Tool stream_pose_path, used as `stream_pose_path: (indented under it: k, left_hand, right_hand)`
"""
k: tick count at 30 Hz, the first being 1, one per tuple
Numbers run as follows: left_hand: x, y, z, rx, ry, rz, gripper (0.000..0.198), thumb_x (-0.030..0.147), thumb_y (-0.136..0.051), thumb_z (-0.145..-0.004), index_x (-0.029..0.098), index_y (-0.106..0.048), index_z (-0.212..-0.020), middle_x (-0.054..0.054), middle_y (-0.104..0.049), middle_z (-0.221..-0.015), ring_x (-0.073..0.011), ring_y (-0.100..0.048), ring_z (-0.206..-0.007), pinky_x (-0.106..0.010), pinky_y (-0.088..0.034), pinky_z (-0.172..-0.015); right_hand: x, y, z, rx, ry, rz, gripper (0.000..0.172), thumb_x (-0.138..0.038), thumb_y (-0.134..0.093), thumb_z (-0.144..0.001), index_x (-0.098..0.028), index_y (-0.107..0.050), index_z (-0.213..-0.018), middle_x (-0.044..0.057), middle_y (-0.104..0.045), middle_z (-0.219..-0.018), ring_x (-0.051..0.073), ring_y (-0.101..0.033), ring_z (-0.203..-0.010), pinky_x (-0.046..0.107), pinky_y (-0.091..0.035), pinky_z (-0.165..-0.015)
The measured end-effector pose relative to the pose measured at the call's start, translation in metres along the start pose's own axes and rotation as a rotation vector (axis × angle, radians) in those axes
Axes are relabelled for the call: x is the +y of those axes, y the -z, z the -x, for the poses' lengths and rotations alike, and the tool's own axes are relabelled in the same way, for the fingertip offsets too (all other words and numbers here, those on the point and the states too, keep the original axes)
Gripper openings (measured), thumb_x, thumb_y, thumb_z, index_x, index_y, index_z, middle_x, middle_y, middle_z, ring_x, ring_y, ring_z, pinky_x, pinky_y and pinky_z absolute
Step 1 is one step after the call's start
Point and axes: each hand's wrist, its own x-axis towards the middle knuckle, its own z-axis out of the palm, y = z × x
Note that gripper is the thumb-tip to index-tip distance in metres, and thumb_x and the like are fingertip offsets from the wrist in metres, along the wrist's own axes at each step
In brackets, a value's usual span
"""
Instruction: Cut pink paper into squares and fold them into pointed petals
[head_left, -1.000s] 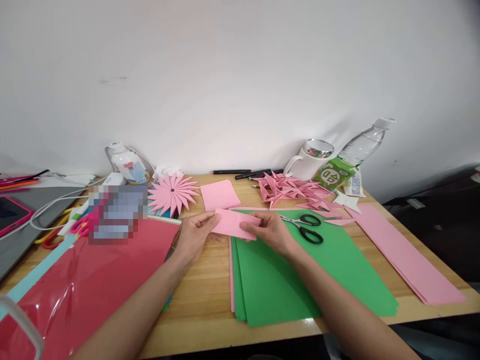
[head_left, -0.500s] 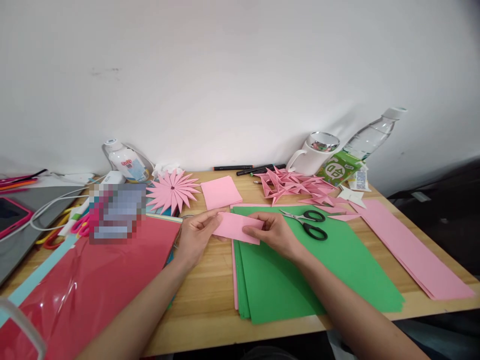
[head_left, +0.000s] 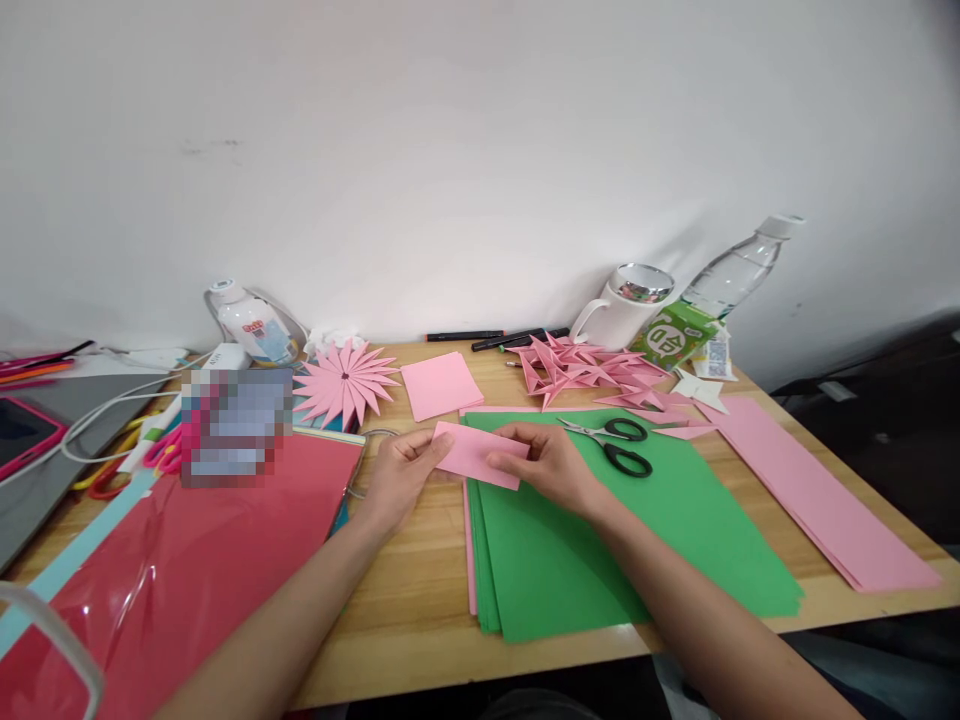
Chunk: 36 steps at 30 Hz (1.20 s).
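Note:
A folded pink paper rectangle (head_left: 478, 453) is held between both hands above the left edge of the green sheets (head_left: 585, 540). My left hand (head_left: 405, 474) pinches its left end, thumb on top. My right hand (head_left: 545, 462) grips the right end, with the thumb lying across its face. Behind the hands lies a stack of pink squares (head_left: 442, 385). To its left is a pink folded star wheel (head_left: 346, 378). Several pointed pink folded pieces (head_left: 585, 370) are heaped to the right. Black-handled scissors (head_left: 616, 442) rest on the green sheets.
Long pink strips (head_left: 821, 495) lie at the right. A white mug (head_left: 626, 303), a green box (head_left: 675, 335) and a clear bottle (head_left: 739, 270) stand at the back right. Red plastic-covered sheets (head_left: 217, 550) and a white bottle (head_left: 255, 325) are at left. Black pens (head_left: 517, 340) lie along the wall.
The left fingers have shifted slightly on the pink paper, and more of its upper left corner shows. My right hand keeps nearly the same hold.

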Motion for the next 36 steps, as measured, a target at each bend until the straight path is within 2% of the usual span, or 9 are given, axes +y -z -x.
stream_pose_path:
  k: [3, 6, 9, 12, 16, 21, 25, 30, 36]
  left_hand:
    - [0.001, 0.0, 0.001, -0.026, 0.069, 0.005, 0.035, 0.04, -0.073, -0.067, 0.013, -0.073, -0.088, -0.007, -0.072, -0.083, -0.0186, -0.064, -0.07, -0.028, -0.055, -0.055]
    - [0.003, 0.001, 0.002, -0.11, 0.121, -0.005, 0.036, 0.041, -0.074, -0.066, 0.01, -0.072, -0.084, -0.007, -0.07, -0.074, -0.0166, -0.062, -0.062, -0.028, -0.055, -0.051]
    - [0.004, 0.001, 0.004, -0.19, 0.142, -0.005, 0.036, 0.042, -0.072, -0.068, 0.009, -0.071, -0.083, -0.007, -0.069, -0.071, -0.0157, -0.062, -0.059, -0.027, -0.056, -0.049]
    - [0.003, 0.001, 0.006, -0.248, 0.158, -0.017, 0.035, 0.042, -0.071, -0.07, 0.009, -0.069, -0.082, -0.006, -0.068, -0.071, -0.0154, -0.063, -0.058, -0.027, -0.056, -0.05]
    - [0.003, -0.001, 0.007, -0.302, 0.177, -0.03, 0.034, 0.043, -0.069, -0.073, 0.009, -0.065, -0.075, -0.006, -0.066, -0.07, -0.0161, -0.064, -0.059, -0.028, -0.057, -0.051]
    - [0.006, -0.002, 0.009, -0.357, 0.177, -0.042, 0.035, 0.045, -0.064, -0.077, 0.01, -0.061, -0.078, -0.007, -0.066, -0.071, -0.018, -0.065, -0.06, -0.03, -0.056, -0.052]
    - [0.004, 0.002, 0.008, -0.4, 0.124, -0.145, 0.033, 0.044, -0.058, -0.082, 0.012, -0.061, -0.082, -0.006, -0.067, -0.073, -0.0165, -0.063, -0.06, -0.027, -0.052, -0.053]
    - [0.002, 0.005, 0.007, -0.366, -0.006, -0.289, 0.032, 0.043, -0.056, -0.083, 0.012, -0.065, -0.08, -0.003, -0.064, -0.071, -0.0128, -0.058, -0.064, -0.021, -0.045, -0.057]
    - [0.007, 0.002, 0.011, -0.424, 0.059, -0.205, 0.031, 0.043, -0.055, -0.083, 0.014, -0.063, -0.079, -0.001, -0.062, -0.063, -0.0122, -0.057, -0.053, -0.022, -0.045, -0.051]
  right_hand:
    - [-0.003, 0.023, 0.005, 0.219, -0.026, 0.293, 0.034, -0.035, -0.038, -0.091, -0.02, -0.064, -0.077, 0.005, -0.066, -0.073, 0.019, -0.059, -0.065, 0.03, -0.045, -0.058]
    - [0.008, 0.054, 0.018, 0.383, -0.086, 0.513, 0.023, -0.015, -0.044, -0.084, -0.013, -0.065, -0.094, 0.016, -0.065, -0.098, 0.03, -0.058, -0.09, 0.04, -0.043, -0.075]
    - [0.028, 0.076, 0.035, 0.258, -0.247, 1.058, 0.039, 0.001, -0.04, -0.075, -0.009, -0.064, -0.104, 0.019, -0.062, -0.095, 0.032, -0.06, -0.088, 0.038, -0.043, -0.068]
    - [0.041, 0.084, 0.048, 0.12, -0.232, 1.153, 0.047, 0.002, -0.038, -0.075, -0.013, -0.061, -0.113, 0.016, -0.062, -0.096, 0.029, -0.061, -0.087, 0.035, -0.044, -0.066]
    - [0.033, 0.077, 0.052, 0.137, -0.147, 1.005, 0.039, -0.01, -0.045, -0.08, -0.016, -0.06, -0.115, 0.013, -0.063, -0.093, 0.027, -0.063, -0.08, 0.037, -0.048, -0.067]
    - [0.006, 0.044, 0.047, 0.069, 0.04, 0.281, 0.036, -0.023, -0.046, -0.087, -0.024, -0.054, -0.122, 0.007, -0.065, -0.108, 0.021, -0.062, -0.098, 0.036, -0.05, -0.084]
    - [0.0, 0.017, 0.042, -0.033, 0.065, -0.021, 0.05, -0.018, -0.052, -0.079, -0.022, -0.047, -0.129, 0.005, -0.065, -0.105, 0.019, -0.06, -0.098, 0.037, -0.049, -0.089]
    - [-0.004, 0.005, 0.044, -0.109, 0.058, -0.053, 0.05, -0.008, -0.053, -0.073, -0.02, -0.054, -0.122, 0.005, -0.064, -0.108, 0.019, -0.057, -0.102, 0.037, -0.045, -0.094]
    - [-0.018, 0.001, 0.05, -0.098, 0.041, 0.012, 0.045, -0.011, -0.061, -0.072, -0.019, -0.058, -0.117, 0.004, -0.065, -0.106, 0.019, -0.059, -0.095, 0.032, -0.048, -0.086]
